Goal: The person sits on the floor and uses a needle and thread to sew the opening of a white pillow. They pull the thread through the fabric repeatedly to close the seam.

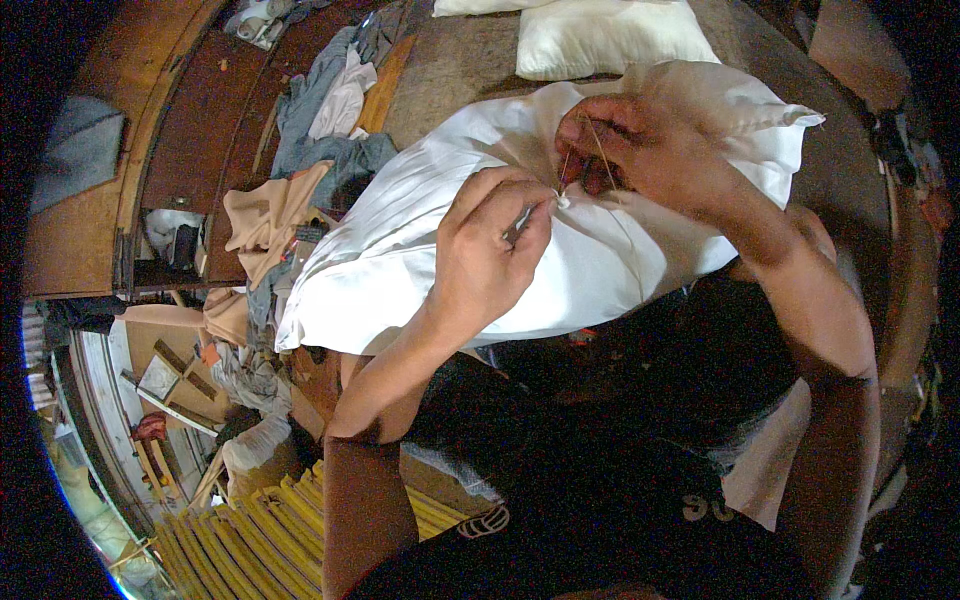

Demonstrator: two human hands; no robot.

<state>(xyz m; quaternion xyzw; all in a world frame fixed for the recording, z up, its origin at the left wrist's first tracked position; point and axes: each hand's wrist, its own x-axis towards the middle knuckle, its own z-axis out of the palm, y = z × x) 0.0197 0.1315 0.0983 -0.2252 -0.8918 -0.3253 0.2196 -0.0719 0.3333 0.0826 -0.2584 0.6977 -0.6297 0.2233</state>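
A plump white pillow (370, 300) lies across my lap and over the near edge of the work surface. My left hand (488, 245) is closed in a pinch, thumb and forefinger gripping a small gathered bit of its cloth near the middle. Just beyond and to the right, my right hand (630, 150) is curled over the pillow with its fingers closed on a thin thread (601, 150). A loop of the thread hangs below those fingers, close to the pinched cloth. Whether a needle sits in the right fingers is too small to tell.
A second white pillow (615, 38) rests on the brown board (445, 75) ahead. Crumpled grey-blue cloths (330, 110) and a peach cloth (270, 215) lie to the left, by a wooden cabinet (205, 120). Yellow slats (250, 545) show at the lower left.
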